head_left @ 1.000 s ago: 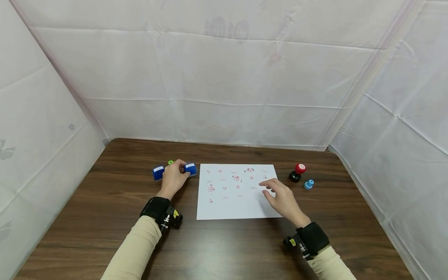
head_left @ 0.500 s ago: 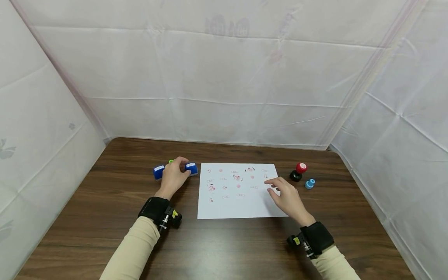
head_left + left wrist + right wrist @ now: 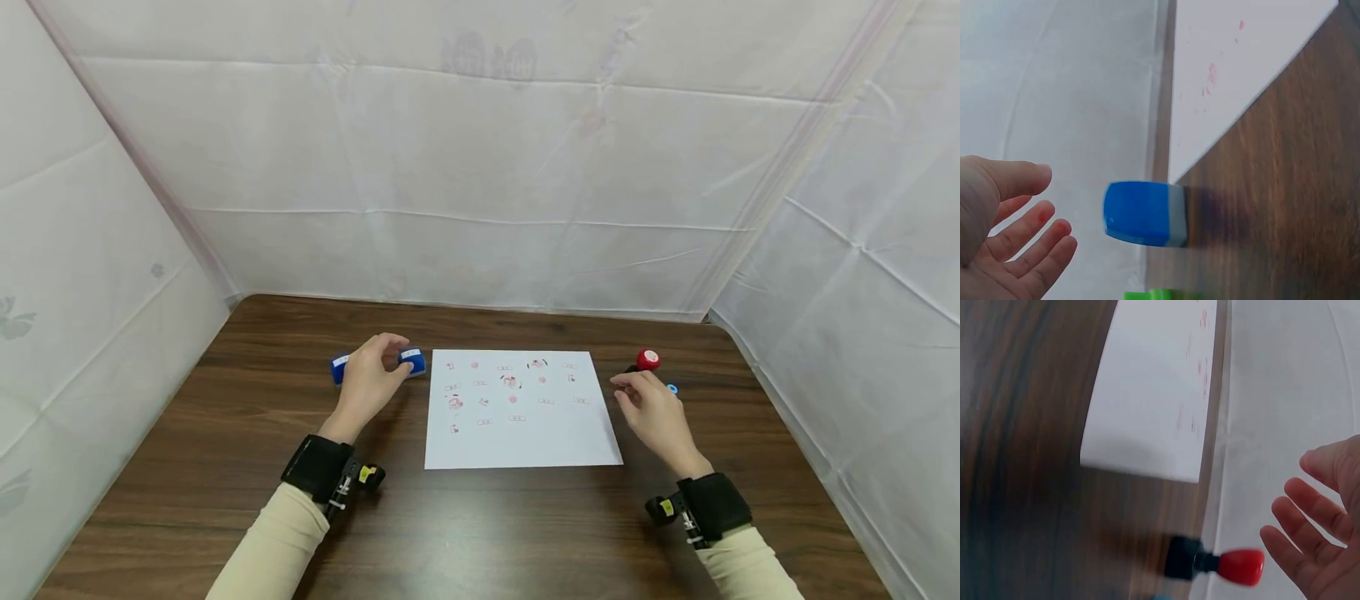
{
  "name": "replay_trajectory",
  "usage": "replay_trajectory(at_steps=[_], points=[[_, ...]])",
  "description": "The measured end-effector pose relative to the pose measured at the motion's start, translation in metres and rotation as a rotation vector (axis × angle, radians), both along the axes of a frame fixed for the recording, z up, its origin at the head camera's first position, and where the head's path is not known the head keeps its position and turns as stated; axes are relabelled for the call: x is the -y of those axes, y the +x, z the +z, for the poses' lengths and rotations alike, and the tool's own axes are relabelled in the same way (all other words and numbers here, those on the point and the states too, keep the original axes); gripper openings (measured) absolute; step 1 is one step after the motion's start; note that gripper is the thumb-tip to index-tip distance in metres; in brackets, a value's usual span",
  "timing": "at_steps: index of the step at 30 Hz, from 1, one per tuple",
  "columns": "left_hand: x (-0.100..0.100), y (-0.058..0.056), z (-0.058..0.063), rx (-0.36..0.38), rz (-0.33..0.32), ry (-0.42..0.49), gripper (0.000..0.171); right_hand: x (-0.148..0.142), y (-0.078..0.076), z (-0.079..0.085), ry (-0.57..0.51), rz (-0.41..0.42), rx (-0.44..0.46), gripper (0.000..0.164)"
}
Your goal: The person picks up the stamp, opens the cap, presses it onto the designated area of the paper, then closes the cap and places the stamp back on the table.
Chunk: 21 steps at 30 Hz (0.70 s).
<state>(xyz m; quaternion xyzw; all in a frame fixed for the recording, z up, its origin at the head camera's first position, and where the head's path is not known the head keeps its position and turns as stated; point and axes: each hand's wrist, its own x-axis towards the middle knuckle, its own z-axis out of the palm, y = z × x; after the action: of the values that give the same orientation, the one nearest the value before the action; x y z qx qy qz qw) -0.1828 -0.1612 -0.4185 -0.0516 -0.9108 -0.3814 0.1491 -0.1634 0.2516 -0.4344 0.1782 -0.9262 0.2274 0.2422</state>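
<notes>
My left hand hovers with loosely bent fingers over a pair of blue stamps at the left. In the left wrist view its thumb and fingers are spread apart, holding nothing, with a gap to one blue stamp. The other blue stamp is partly covered by the hand. Past the paper's right edge, my right hand is held with relaxed fingers and nothing between them. Close to it stands a stamp with a red knob and black base. A light blue stamp is mostly hidden behind that hand.
Between the hands lies a white paper bearing several red printed marks. A bright green piece shows at the bottom of the left wrist view. White sheeting surrounds the back and sides of the brown wooden table.
My right hand has moved right, off the paper toward the red-knobbed stamp, uncovering a printed mark. The left hand has drawn up slightly from the blue stamp, now hiding the green piece in the head view.
</notes>
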Motion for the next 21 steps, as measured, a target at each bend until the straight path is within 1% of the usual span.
replay_trajectory(at_steps=[6, 10, 16, 21], points=[[-0.006, 0.014, 0.007, -0.046, -0.042, 0.011, 0.032, -0.022, -0.003, -0.001, 0.015, -0.092, -0.053, 0.015], [-0.008, 0.023, 0.008, -0.071, -0.066, 0.019, 0.032, -0.034, -0.004, -0.003, 0.048, -0.143, -0.079, 0.015], [-0.011, 0.033, 0.007, -0.088, -0.075, 0.037, 0.032, -0.049, -0.007, -0.006, 0.074, -0.22, -0.07, 0.015], [-0.015, 0.038, 0.006, -0.095, -0.077, 0.051, 0.03, -0.057, -0.013, -0.008, 0.099, -0.253, -0.027, 0.018]])
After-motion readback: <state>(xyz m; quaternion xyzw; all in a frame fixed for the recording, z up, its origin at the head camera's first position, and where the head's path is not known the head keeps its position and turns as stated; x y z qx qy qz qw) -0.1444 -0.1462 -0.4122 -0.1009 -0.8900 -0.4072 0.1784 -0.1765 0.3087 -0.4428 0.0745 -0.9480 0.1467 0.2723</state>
